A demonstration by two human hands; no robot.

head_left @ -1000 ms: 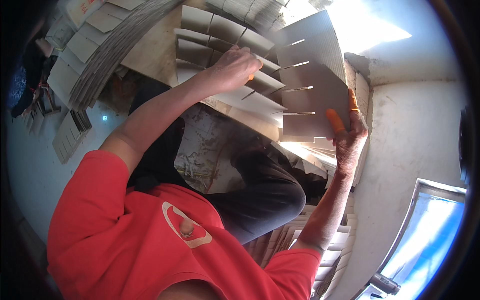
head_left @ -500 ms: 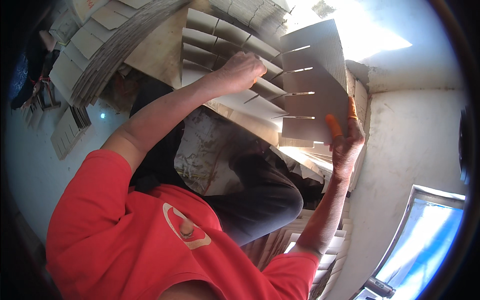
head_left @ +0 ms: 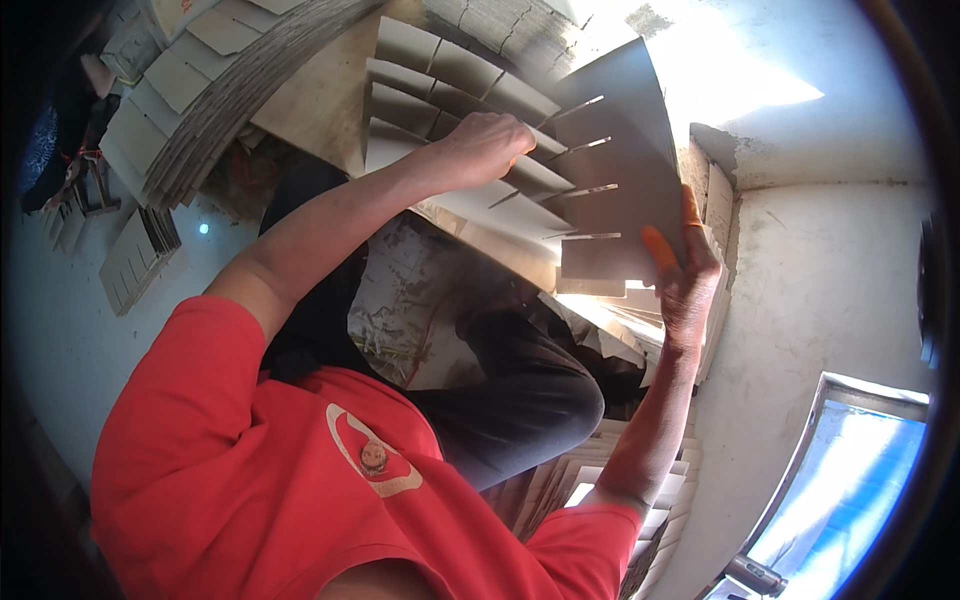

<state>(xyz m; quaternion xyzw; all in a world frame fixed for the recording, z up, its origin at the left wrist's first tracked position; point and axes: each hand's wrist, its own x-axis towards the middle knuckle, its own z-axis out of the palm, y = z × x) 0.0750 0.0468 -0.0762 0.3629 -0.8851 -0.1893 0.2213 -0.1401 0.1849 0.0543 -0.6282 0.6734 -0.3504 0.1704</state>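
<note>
The slotted cardboard panel has swung slightly left, clamped by the right hand, seemingly part-seated on the cardboard strips; crosspieces already stand farther left. I can't tell the grip of the left hand.

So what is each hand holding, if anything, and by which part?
Right hand: slotted cardboard, by its lower right edge. Left hand: curled over the cardboard strips; whether it grips one cannot be told.

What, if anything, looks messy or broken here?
Thin, pale scraps litter the grey floor between the black trouser legs, looking untidy. At right, the whitish wall has a dark, ragged patch, perhaps because its surface is chipped.
</note>
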